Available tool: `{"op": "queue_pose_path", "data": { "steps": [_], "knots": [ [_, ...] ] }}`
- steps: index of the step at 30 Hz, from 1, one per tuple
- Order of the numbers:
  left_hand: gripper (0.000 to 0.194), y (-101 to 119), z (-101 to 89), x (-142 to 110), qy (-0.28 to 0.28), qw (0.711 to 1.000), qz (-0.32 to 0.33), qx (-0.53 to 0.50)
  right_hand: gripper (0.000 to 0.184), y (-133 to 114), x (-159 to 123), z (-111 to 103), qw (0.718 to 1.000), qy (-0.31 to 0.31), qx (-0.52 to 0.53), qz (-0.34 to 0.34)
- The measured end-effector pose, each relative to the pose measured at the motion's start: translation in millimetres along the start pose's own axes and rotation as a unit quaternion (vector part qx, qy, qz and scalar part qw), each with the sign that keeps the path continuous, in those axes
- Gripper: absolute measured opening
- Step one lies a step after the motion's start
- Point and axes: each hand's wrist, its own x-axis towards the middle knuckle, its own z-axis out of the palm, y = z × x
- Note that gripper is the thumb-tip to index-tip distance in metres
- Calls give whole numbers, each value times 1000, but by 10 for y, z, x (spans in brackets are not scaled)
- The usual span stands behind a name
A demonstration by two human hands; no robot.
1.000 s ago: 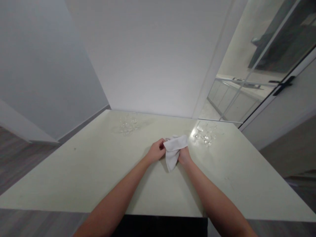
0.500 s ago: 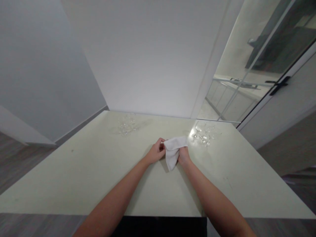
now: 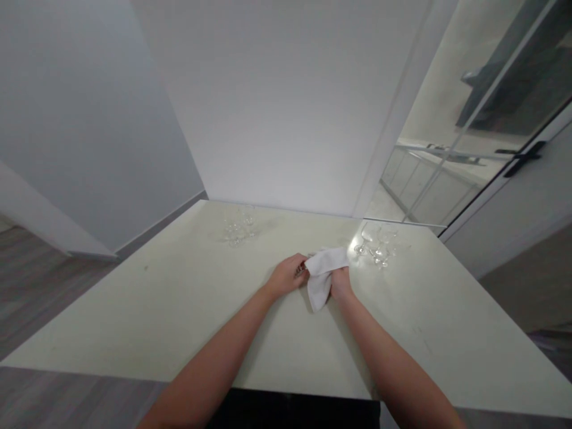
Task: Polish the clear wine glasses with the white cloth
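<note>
Over the middle of the table, my left hand (image 3: pixel 286 277) is closed around a clear drinking glass (image 3: pixel 301 269), of which only a shiny bit shows between thumb and fingers. A white cloth (image 3: pixel 322 271) drapes over the rest of it, one corner hanging down toward the tabletop. My right hand (image 3: pixel 341 282) grips this cloth from the right side; its fingers are mostly hidden in the folds. To the right and farther back stand several clear stemmed glasses (image 3: pixel 379 255). Another cluster of clear glasses (image 3: pixel 239 229) is at the back left.
The pale table (image 3: pixel 179 316) meets a white wall panel (image 3: pixel 277 119) at its back edge. Glass panes (image 3: pixel 429 173) and a door with a black handle (image 3: pixel 525 158) are at the right. Grey wood-look floor (image 3: pixel 27 274) shows at the left.
The view has shifted a little, so everything appears slightly farther right. My left hand's fingers have turned over more around the glass. Both hands keep their hold.
</note>
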Motion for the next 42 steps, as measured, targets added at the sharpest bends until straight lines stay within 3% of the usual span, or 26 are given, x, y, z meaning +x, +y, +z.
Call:
{"op": "queue_pose_path", "data": {
  "steps": [5,7,9,12,14,17,19,20,23,26,29,33,38,42],
  "knots": [
    [21,-59,49,15,-63,961,-141,-232,18,-40,-28,22,997,-72,1,6],
    [19,-53,60,-1,-21,970,-126,-206,22,-43,-27,36,997,-71,8,-4],
    [19,-25,66,-17,33,991,-71,-108,24,-42,-17,40,998,-53,12,-11],
    [22,20,66,-18,33,999,-13,5,20,-39,-3,25,999,-34,0,4],
    [19,24,70,0,2,999,-29,-30,18,-41,-3,13,999,-29,-4,19],
    [18,-3,87,25,-59,973,-137,-179,18,-54,-14,10,998,-52,5,35],
    [19,-19,97,24,-57,954,-173,-238,20,-70,-16,23,997,-73,7,29],
    [20,-20,98,17,-35,958,-161,-236,22,-78,-14,31,997,-77,5,21],
    [22,-3,88,-7,37,990,-73,-114,26,-95,0,45,998,-59,-3,-2],
    [23,9,80,-8,27,999,-35,-1,27,-89,7,30,999,-47,-10,1],
    [19,-17,106,9,-7,991,-72,-112,28,-80,-7,6,998,-58,-9,15],
    [21,-50,136,16,-41,930,-161,-327,28,-90,-34,6,992,-116,6,52],
    [22,-9,117,24,27,962,-97,-254,31,-103,-26,37,996,-85,15,16],
    [17,-31,160,21,-5,946,-136,-296,35,-96,-59,66,994,-94,28,47]
  ]
}}
